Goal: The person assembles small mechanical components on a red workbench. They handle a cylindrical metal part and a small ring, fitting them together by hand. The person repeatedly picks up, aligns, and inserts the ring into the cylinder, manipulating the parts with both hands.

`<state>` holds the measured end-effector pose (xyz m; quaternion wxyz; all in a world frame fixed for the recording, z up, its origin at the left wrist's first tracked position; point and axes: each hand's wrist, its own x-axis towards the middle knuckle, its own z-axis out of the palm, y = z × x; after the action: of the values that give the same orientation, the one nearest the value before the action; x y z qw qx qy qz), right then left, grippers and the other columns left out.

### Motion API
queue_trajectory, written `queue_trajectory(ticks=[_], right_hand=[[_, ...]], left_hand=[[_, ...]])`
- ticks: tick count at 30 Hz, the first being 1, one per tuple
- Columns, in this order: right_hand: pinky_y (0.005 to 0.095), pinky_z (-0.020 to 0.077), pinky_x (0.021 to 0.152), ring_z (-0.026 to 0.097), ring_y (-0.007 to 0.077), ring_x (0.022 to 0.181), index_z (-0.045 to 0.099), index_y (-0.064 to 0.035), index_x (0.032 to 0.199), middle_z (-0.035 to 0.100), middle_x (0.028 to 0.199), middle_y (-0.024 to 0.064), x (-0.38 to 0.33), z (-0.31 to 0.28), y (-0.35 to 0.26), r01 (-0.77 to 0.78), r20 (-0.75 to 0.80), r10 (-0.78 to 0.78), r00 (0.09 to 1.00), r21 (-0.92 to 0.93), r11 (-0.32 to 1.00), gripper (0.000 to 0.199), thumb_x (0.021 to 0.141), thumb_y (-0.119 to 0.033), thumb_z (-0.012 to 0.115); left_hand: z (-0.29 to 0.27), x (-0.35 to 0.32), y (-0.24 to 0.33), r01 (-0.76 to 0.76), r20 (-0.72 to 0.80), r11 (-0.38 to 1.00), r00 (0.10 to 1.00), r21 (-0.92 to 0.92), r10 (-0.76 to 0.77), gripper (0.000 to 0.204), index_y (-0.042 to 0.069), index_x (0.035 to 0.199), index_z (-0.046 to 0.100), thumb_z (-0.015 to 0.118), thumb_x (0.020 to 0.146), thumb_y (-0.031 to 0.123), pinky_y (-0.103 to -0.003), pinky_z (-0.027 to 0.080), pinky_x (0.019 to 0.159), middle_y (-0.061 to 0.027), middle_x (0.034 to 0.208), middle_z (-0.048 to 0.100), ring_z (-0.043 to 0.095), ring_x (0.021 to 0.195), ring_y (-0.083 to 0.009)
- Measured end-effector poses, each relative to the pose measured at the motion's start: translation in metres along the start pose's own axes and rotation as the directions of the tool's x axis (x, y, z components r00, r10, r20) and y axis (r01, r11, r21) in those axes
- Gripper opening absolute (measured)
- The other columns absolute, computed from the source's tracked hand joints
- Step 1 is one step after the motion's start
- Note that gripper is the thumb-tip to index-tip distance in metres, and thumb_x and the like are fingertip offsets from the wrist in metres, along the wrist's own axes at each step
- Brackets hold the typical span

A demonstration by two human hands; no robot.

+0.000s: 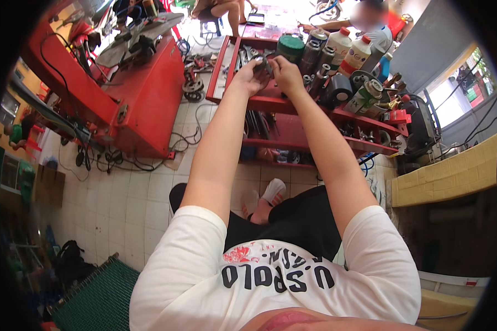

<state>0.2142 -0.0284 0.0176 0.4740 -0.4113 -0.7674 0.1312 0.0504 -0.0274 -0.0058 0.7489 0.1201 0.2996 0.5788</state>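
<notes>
Both my arms stretch out over a red tool cart [230, 69]. My left hand [250, 78] is closed around a small dark metal part [264, 67], its palm turned partly up. My right hand [287, 75] pinches the same part from the other side, fingers bent. The part is too small to name. Loose wrenches [244, 57] lie in the tray just beyond my left hand. A round green-lidded tub [291, 48] stands beyond my right hand, near several spray cans [318, 38].
White bottles with red caps [357, 54] stand on the cart's right side. A large red machine [149, 105] rises at left, cables on the tiled floor around it. Another person [378, 38] is beyond the cart. A green woven seat [96, 300] lies at lower left, a yellow pad [450, 174] at right.
</notes>
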Motion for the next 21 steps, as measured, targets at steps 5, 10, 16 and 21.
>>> queue_trajectory(ticks=[5, 10, 16, 21], right_hand=[[0.0497, 0.0522, 0.066, 0.068, 0.0439, 0.076, 0.068, -0.0043, 0.095, 0.068, 0.078, 0.0238, 0.003, -0.003, 0.005, -0.101, 0.060, 0.102, 0.993, -0.014, 0.995, 0.037, 0.102, -0.040, 0.061], [0.0420, 0.0520, 0.062, 0.070, 0.0323, 0.066, 0.067, -0.0019, 0.099, 0.071, 0.076, 0.0181, -0.001, -0.005, -0.003, -0.124, -0.047, 0.133, 0.990, 0.152, 0.980, 0.032, 0.101, -0.034, 0.067], [0.0351, 0.0530, 0.061, 0.071, 0.0223, 0.066, 0.067, -0.0015, 0.103, 0.075, 0.081, 0.0152, -0.001, -0.009, -0.006, -0.190, 0.034, 0.187, 0.982, 0.234, 0.953, 0.022, 0.097, -0.022, 0.073], [0.0302, 0.0527, 0.063, 0.067, 0.0131, 0.070, 0.065, -0.0003, 0.106, 0.075, 0.085, 0.0113, -0.002, -0.004, -0.005, -0.043, 0.020, 0.039, 0.999, 0.268, 0.963, 0.024, 0.096, -0.020, 0.074]], left_hand=[[0.003, -0.003, -0.004, -0.010, -0.033, 1.000, 0.999, 0.026, 0.010, 0.011, 0.013, 0.101, 0.068, 0.071, 0.094, 0.020, -0.041, 0.054, 0.089, -0.0017, 0.095, 0.069, 0.063, 0.093, -0.0180], [0.007, -0.007, -0.005, -0.031, -0.045, 0.996, 0.998, 0.078, 0.035, 0.012, 0.012, 0.103, 0.067, 0.071, 0.094, 0.020, -0.041, 0.053, 0.091, -0.0013, 0.092, 0.067, 0.060, 0.095, -0.0177], [0.005, -0.008, -0.004, -0.048, -0.028, 0.994, 0.998, 0.097, 0.051, 0.013, 0.011, 0.103, 0.069, 0.072, 0.095, 0.021, -0.037, 0.055, 0.084, -0.0022, 0.091, 0.067, 0.063, 0.091, -0.0167], [0.003, -0.005, -0.004, -0.097, 0.012, 0.994, 0.995, -0.047, 0.097, 0.010, 0.009, 0.103, 0.069, 0.070, 0.095, 0.015, -0.034, 0.057, 0.085, -0.0038, 0.091, 0.069, 0.066, 0.090, -0.0184]])
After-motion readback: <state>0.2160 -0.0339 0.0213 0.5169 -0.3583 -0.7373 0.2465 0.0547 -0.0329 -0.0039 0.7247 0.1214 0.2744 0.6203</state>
